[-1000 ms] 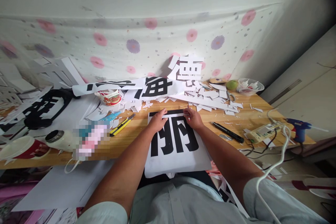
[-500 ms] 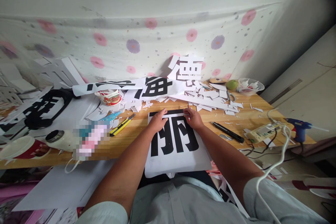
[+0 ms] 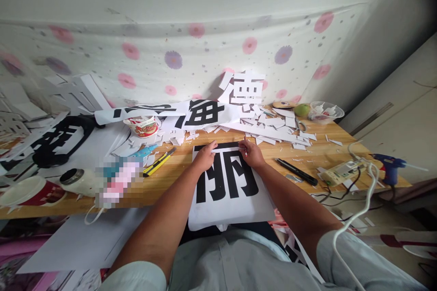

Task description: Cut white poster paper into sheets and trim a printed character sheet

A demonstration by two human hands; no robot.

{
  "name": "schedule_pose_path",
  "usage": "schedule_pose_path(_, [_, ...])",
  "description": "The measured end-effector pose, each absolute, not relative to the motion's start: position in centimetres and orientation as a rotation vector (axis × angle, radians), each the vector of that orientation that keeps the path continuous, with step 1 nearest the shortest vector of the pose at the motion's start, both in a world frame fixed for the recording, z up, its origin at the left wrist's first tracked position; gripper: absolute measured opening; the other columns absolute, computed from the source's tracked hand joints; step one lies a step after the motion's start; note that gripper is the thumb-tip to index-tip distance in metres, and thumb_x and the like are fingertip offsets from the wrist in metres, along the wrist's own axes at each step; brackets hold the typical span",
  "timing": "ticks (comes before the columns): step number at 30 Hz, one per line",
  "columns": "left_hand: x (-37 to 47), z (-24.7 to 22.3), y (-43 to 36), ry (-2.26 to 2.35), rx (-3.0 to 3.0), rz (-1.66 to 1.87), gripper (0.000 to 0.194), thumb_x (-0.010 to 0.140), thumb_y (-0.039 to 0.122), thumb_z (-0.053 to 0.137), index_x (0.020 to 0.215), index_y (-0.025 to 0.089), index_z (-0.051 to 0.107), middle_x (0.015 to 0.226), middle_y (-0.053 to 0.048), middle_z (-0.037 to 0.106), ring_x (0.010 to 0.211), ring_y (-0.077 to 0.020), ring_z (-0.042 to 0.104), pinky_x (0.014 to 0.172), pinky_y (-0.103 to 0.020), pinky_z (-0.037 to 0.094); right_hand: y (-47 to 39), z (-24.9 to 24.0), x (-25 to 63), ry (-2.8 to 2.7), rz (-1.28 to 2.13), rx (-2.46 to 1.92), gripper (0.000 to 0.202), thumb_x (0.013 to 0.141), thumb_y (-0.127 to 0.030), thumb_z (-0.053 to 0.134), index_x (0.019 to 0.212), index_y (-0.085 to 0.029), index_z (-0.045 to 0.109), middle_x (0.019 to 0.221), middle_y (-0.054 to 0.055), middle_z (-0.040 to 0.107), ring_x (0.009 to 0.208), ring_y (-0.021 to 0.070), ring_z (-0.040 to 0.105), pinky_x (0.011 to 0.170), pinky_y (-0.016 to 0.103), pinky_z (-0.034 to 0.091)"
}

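A white sheet of paper (image 3: 225,213) printed with a large black character lies in front of me, its lower part overhanging the table's front edge. At its upper left, my left hand (image 3: 205,155) is closed, with thumb and fingertips on the paper by the black top bar. My right hand (image 3: 251,154) is closed at the upper right of the sheet around a slim pen-like tool (image 3: 245,138). Only a thin end and a bit of red show, so its exact kind is unclear. Both hands rest close together over the character's top.
A yellow utility knife (image 3: 159,162) lies left of the sheet, a black pen-shaped tool (image 3: 296,172) right. White scraps (image 3: 273,127) and a cut-out character (image 3: 244,88) are behind. A paper bowl (image 3: 141,127), power strip (image 3: 342,172) and blue glue gun (image 3: 389,166) stand around.
My left thumb has drawn in slightly over the paper. The right hand and the sheet look almost unchanged.
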State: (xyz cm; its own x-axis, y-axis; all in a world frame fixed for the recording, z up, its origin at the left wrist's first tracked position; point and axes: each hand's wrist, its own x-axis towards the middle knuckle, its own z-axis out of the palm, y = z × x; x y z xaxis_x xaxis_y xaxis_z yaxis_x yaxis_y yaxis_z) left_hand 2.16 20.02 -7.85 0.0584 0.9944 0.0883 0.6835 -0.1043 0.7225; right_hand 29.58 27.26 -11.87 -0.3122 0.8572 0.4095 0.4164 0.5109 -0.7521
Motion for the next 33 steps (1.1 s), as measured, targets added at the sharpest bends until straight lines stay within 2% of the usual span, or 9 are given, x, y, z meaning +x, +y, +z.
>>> schedule_pose_path(21, [2.5,-7.4,19.7,1.691,1.916,0.794,0.07,0.097,0.014,0.067,0.164,0.026,0.051,0.156,-0.009,0.066,0.149,-0.0277,0.057,0.128,-0.046,0.041,27.1,-11.4,29.6,-1.934,0.634,-1.048,0.026,0.087,-0.02,0.063,0.112,-0.027,0.067,0.107,0.007,0.079,0.099,0.0265,0.078,0.095,0.043,0.063])
schedule_pose_path(28, [2.3,-8.3,20.2,1.676,1.997,0.799,0.045,0.096,0.021,0.07,0.141,0.023,0.074,0.157,-0.01,0.065,0.156,-0.0267,0.049,0.135,-0.045,0.032,27.1,-11.4,29.7,-1.942,0.634,-1.049,0.028,0.086,-0.02,0.063,0.113,-0.027,0.068,0.106,0.007,0.08,0.099,0.0273,0.078,0.094,0.043,0.063])
schedule_pose_path(33, [2.1,-9.0,20.5,1.667,2.051,0.791,0.03,0.095,0.024,0.073,0.123,0.026,0.084,0.155,-0.007,0.066,0.155,-0.0275,0.051,0.134,-0.046,0.034,27.1,-11.7,29.6,-1.936,0.639,-1.039,0.028,0.087,-0.02,0.063,0.114,-0.026,0.067,0.108,0.008,0.079,0.1,0.0268,0.079,0.094,0.043,0.063])
